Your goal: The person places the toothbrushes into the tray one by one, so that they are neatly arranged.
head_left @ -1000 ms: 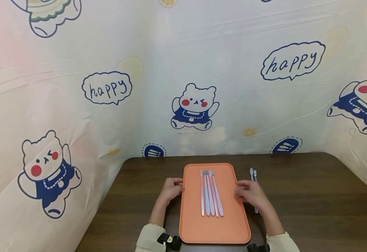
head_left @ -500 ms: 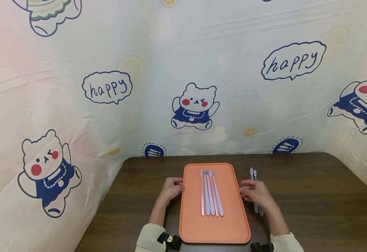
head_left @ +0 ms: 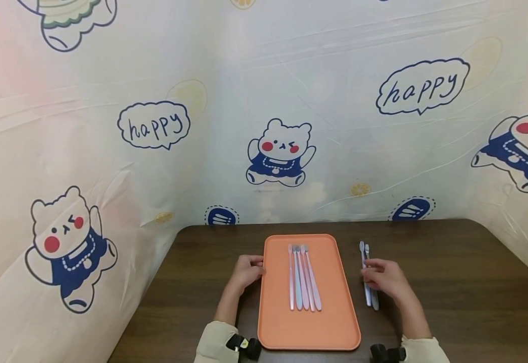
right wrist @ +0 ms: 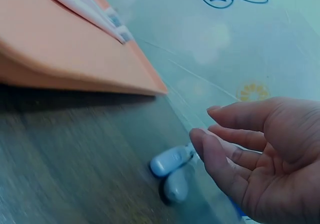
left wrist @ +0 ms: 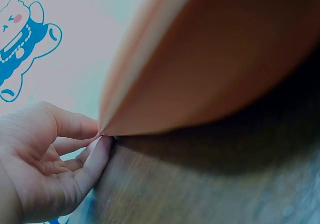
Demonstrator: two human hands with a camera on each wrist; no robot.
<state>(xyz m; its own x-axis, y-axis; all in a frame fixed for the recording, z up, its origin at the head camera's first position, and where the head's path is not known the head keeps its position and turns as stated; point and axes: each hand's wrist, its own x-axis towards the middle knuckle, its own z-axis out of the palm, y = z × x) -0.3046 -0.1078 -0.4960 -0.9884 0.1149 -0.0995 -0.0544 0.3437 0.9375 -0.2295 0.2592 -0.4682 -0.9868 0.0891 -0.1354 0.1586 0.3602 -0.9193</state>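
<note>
An orange tray [head_left: 309,330] lies on the table with several pink and light-blue toothbrushes [head_left: 304,290] side by side on it. At the tray's left rim my left hand [head_left: 246,272] pinches the edge; in the left wrist view, thumb and forefinger meet at the tray edge [left wrist: 165,99]. Right of the tray lie two more toothbrushes, one pale blue [head_left: 367,295] and one greyer [head_left: 375,303]. Over their middle hovers my right hand [head_left: 388,277], partly covering them. In the right wrist view its fingers [right wrist: 240,115] are apart from the thumb, holding nothing, near the handles [right wrist: 170,161].
The dark wooden table [head_left: 463,292] extends to both sides of the tray. Behind it hangs a pale curtain [head_left: 227,151] printed with bears and "happy" bubbles. A black wrist camera [head_left: 387,353] sits on the right sleeve, another [head_left: 244,348] on the left.
My right hand has left the tray's right rim and moved right, over the two loose toothbrushes. The left hand and the tray stay where they were.
</note>
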